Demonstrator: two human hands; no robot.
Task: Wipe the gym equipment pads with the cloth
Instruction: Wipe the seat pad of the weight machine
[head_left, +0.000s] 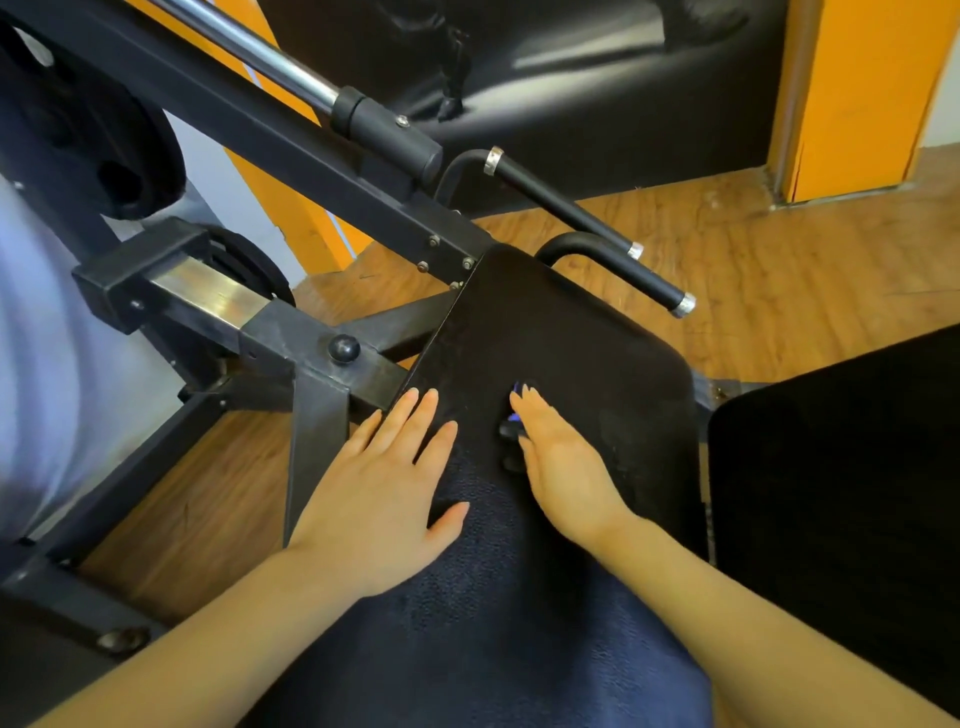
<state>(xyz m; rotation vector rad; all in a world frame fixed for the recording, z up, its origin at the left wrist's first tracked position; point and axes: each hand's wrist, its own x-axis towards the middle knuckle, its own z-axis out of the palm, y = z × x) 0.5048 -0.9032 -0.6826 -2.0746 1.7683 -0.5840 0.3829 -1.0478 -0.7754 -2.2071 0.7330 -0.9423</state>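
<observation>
both hands are lying flat here. the left hand (387, 488) is resting palm down with fingers straight and spread, partly on the near end of the cloth (483, 613) and with fingertips reaching onto the left edge of the pad (561, 338). the right hand (563, 457) is also pressing down with straight fingers, right where the cloth's far edge is meeting the pad, nothing pinched or gripped as far as i can see. the dark blue cloth is covering the near part of the pad, running back toward the person between the arms.

progress-wise i'm guessing it's early or mid: the far half of the pad is sitting uncovered and looking a bit scuffed, and the second pad (841, 467) on the right isn't being touched at all. can't tell what's already clean. the handle (587, 223) and frame (291, 332) are sitting beyond.
</observation>
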